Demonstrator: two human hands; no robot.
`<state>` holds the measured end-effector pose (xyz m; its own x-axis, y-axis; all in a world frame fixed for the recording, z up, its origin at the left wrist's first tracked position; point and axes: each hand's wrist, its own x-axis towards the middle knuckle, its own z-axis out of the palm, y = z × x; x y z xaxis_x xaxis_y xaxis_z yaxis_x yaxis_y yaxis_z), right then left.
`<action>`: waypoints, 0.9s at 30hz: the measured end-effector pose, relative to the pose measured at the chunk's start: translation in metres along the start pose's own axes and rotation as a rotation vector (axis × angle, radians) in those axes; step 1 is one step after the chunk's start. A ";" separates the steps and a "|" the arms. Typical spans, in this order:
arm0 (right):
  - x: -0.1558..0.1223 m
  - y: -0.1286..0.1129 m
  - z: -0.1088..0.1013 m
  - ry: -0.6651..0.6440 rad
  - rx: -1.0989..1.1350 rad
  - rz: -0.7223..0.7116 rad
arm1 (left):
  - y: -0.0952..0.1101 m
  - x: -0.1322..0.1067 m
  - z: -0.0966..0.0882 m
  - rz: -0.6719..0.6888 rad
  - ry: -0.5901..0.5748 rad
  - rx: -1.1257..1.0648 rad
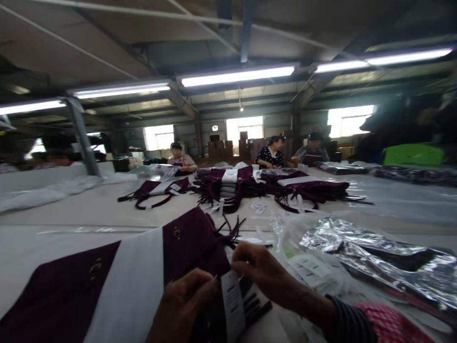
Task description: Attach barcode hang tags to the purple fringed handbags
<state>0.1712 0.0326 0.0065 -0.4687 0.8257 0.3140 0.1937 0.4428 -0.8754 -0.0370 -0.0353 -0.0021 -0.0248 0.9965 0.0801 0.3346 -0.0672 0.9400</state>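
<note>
A dark purple fabric piece, seemingly a bag [189,240], lies before me with gold-coloured fittings, a wide white paper band [137,271] around it and thin dark tassels at its far end. A printed white tag [233,300] hangs at its right edge. My right hand [262,271] is closed, thumb and fingers pinching at the tag's top corner. Just left of the tag, my left hand [187,300] is closed in a pinch over the dark fabric; whatever is between its fingertips is too small to make out.
Several similar purple pieces [243,178] with white bands lie across the table [82,216]. To the right are clear plastic bags [360,247] and white printed labels [310,269]. Small tags [257,206] lie mid-table. Co-workers [270,155] sit along the far side.
</note>
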 end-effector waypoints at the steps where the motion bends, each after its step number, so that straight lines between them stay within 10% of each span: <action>1: 0.001 -0.002 0.000 -0.040 0.095 0.027 | 0.003 -0.003 -0.001 -0.017 0.000 -0.021; 27: -0.005 -0.005 0.024 -0.175 0.375 0.179 | 0.002 -0.019 0.012 0.018 0.038 -0.092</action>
<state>0.1523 0.0175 0.0008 -0.6015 0.7917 0.1072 -0.0258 0.1149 -0.9930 -0.0245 -0.0540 -0.0053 -0.0557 0.9926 0.1080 0.2470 -0.0911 0.9647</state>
